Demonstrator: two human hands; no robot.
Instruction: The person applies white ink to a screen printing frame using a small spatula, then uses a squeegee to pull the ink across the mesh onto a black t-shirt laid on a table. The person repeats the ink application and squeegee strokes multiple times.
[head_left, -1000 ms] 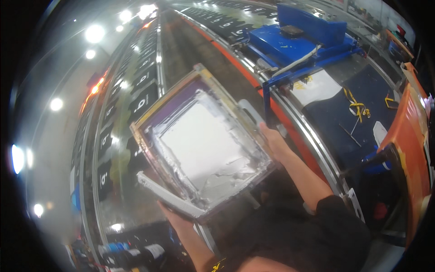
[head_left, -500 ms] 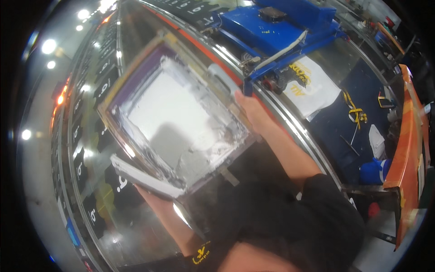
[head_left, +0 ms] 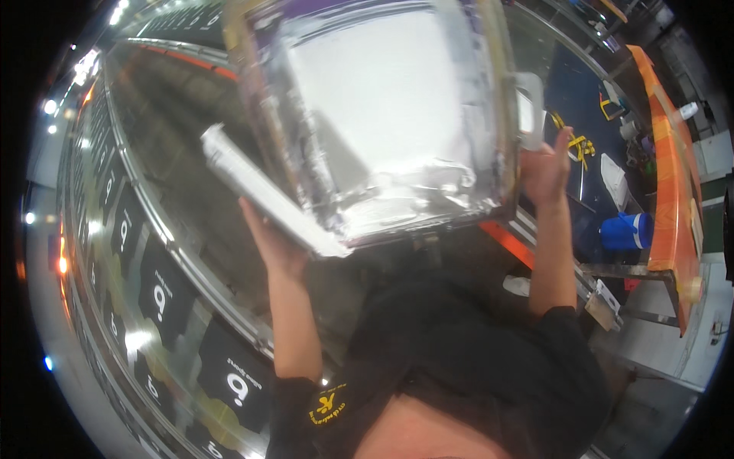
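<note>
A screen-printing frame (head_left: 501, 115) with yellowed and purple edges fills the upper middle of the view. White ink (head_left: 382, 92) covers its mesh and lies thick along the near edge. My left hand (head_left: 274, 246) is closed round a long, white-coated bar that looks like a squeegee (head_left: 264, 193), slanting against the frame's lower left corner. At the frame's right side my right hand (head_left: 544, 170) grips the edge, thumb up, its other fingers partly hidden. A grey loop handle (head_left: 529, 107) stands just above that hand.
On the left runs a long table (head_left: 172, 245) with black printed panels. To the right are an orange-covered stand (head_left: 664, 176), a blue tub (head_left: 627, 231), a yellow strap (head_left: 581, 147) and a white cloth (head_left: 613, 180) on dark blue flooring.
My view has turned to the right. The frame now sits higher and further right in it, more upright, with both hands still holding on. The blue machine has left view.
</note>
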